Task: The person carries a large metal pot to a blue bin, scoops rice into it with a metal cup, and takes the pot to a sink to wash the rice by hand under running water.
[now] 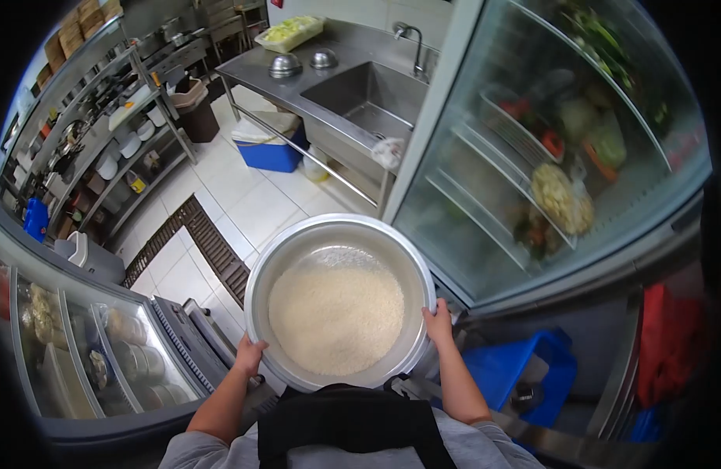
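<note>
A large round metal basin [260,258] is held out in front of my body. White rice grains [337,320] cover most of its bottom, and bare metal shows at the far side. My left hand [252,354] grips the rim at the lower left, and my right hand [437,321] grips it at the right. On each side the fingers curl beneath the rim, partly hidden by the basin.
Glass-door fridges stand at right [485,180] and lower left [110,352]. Ahead is a steel sink [360,102] with two metal bowls beside it. A blue cooler [271,154] sits under the counter, a floor drain grate [196,227] crosses the tiles, and a loaded shelf rack [134,148] lines the left.
</note>
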{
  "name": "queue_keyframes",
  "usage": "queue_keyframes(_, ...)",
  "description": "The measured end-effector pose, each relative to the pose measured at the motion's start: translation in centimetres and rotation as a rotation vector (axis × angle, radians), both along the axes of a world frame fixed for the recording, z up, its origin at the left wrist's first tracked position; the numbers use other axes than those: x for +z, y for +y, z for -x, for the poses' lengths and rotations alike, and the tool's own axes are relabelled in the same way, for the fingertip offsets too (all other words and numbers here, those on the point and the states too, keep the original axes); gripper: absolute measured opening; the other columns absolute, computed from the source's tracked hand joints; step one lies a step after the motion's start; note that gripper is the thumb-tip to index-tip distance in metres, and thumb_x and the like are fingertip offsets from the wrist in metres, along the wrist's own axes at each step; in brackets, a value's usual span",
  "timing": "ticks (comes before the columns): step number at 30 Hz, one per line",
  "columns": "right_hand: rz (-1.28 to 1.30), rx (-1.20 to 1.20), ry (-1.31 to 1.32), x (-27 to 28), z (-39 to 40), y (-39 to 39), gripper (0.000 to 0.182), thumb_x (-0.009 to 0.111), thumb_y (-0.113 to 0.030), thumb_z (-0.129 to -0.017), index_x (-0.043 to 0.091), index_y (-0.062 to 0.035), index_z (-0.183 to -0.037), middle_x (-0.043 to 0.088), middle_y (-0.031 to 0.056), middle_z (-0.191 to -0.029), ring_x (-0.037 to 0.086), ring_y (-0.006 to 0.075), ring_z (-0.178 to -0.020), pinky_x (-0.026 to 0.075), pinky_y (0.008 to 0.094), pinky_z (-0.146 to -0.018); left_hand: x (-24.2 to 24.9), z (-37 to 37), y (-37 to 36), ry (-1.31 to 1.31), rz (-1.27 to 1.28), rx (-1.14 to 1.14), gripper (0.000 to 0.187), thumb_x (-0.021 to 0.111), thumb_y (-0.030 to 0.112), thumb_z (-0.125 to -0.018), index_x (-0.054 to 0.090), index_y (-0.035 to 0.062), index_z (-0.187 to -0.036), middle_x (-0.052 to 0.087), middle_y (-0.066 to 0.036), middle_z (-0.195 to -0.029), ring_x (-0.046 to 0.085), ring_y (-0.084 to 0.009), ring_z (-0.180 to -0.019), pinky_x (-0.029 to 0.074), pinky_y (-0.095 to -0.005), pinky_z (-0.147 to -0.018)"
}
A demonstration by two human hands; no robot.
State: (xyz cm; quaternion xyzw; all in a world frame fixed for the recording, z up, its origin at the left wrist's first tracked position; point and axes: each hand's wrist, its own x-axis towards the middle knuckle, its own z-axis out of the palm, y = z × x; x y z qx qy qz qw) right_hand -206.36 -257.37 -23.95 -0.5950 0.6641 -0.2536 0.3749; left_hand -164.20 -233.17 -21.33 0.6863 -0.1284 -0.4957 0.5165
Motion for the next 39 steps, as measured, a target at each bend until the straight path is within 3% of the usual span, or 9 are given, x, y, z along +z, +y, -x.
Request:
queue_keyframes(1,-0.002,0.044,0.022,0.6,-2.6,-1.7,0.032,0.067,-0.015,-0.081,0.052,-0.0007,-0.106,0.066,0.0179,-0.091,0.065,0.0282,-0.083,0.049,0.0371,-0.075,0.1,-0.9,0.1,0.058,-0.022,0.068,0.05,0.052,-0.008,-0.076,0.046,0.0024,-0.125,0.06,-0.014,-0.111,0.059,-0.0287,-0.102,0.047,-0.0416,-0.091)
queue_keyframes(8,0.111,0.299,0.001,0.9,-22.8,-15.8,0.035,0.071,-0.02,-0.08,0.055,-0.0019,-0.105,0.066,0.018,-0.089,0.065,0.0309,-0.08,0.05,0.0386,-0.073,-4.3,-14.6,-4.8,0.095,0.019,0.322,0.05,0.05,-0.01,-0.075,0.046,0.0028,-0.122,0.06,-0.014,-0.11,0.059,-0.0302,-0.101,0.049,-0.0427,-0.086)
queue_keyframes(12,0.159,0.363,-0.081,2.2,-32.1,-23.1,0.032,0.069,-0.016,-0.081,0.055,0.0001,-0.105,0.067,0.0154,-0.089,0.065,0.0238,-0.079,0.049,0.0347,-0.071,-0.3,-24.7,-11.5,0.025,0.061,0.356,0.06,0.048,-0.009,-0.074,0.043,0.0086,-0.131,0.058,-0.013,-0.114,0.057,-0.0288,-0.104,0.048,-0.0438,-0.09)
queue_keyframes(16,0.271,0.356,-0.191,8.5,-38.5,-29.5,0.024,0.067,-0.012,-0.084,0.056,0.001,-0.1,0.067,0.0118,-0.088,0.062,0.0149,-0.075,0.049,0.0303,-0.068,7.5,-34.8,-20.6,-0.209,0.176,0.234,0.056,0.048,-0.004,-0.072,0.047,0.0021,-0.127,0.06,-0.013,-0.111,0.059,-0.0265,-0.1,0.048,-0.0389,-0.089)
queue_keyframes(19,0.255,0.284,-0.572,14.9,-41.2,-33.8,0.021,0.067,-0.014,-0.083,0.055,0.0019,-0.091,0.064,0.0094,-0.077,0.06,0.0156,-0.067,0.047,0.0299,-0.062,14.3,-39.1,-28.3,-0.291,0.286,0.129,0.053,0.049,-0.002,-0.072,0.048,-0.0008,-0.125,0.06,-0.013,-0.112,0.059,-0.0252,-0.102,0.046,-0.0365,-0.092)
queue_keyframes(25,0.285,0.061,-0.807,18.7,-42.1,-48.3,0.011,0.064,-0.005,-0.082,0.06,0.0016,-0.089,0.065,0.0071,-0.08,0.059,0.0111,-0.067,0.046,0.0266,-0.061,20.8,-41.1,-46.7,-0.672,0.264,-0.002,0.047,0.054,0.004,-0.079,0.045,-0.0016,-0.125,0.059,-0.014,-0.111,0.057,-0.0232,-0.099,0.044,-0.0343,-0.088)
queue_keyframes(28,0.299,0.052,-0.831,18.1,-40.9,-57.3,0.01,0.063,-0.004,-0.081,0.06,0.0022,-0.088,0.066,0.0071,-0.081,0.061,0.0119,-0.069,0.047,0.0262,-0.062,18.7,-43.0,-56.9,-0.577,0.27,-0.091,0.04,0.057,0.007,-0.083,0.046,-0.0015,-0.12,0.061,-0.012,-0.103,0.058,-0.0211,-0.091,0.047,-0.0344,-0.081)
queue_keyframes(30,0.322,0.005,-0.779,18.6,-40.6,-62.2,0.011,0.064,-0.004,-0.08,0.061,0.0019,-0.089,0.066,0.0068,-0.081,0.061,0.0118,-0.071,0.047,0.0249,-0.064,17.3,-43.3,-63.0,-0.746,0.098,-0.106,0.037,0.057,0.008,-0.083,0.046,-0.002,-0.118,0.061,-0.013,-0.099,0.059,-0.0211,-0.089,0.048,-0.0346,-0.079)
queue_keyframes(39,0.231,-0.104,-0.889,16.2,-39.7,-81.6,0.009,0.065,-0.005,-0.082,0.061,-0.0011,-0.09,0.066,0.0041,-0.083,0.061,0.0097,-0.071,0.047,0.0224,-0.067,15.1,-44.6,-87.5,-0.531,0.206,-0.164,0.035,0.055,0.009,-0.089,0.044,-0.0051,-0.119,0.06,-0.017,-0.108,0.059,-0.0242,-0.097,0.046,-0.0354,-0.086)
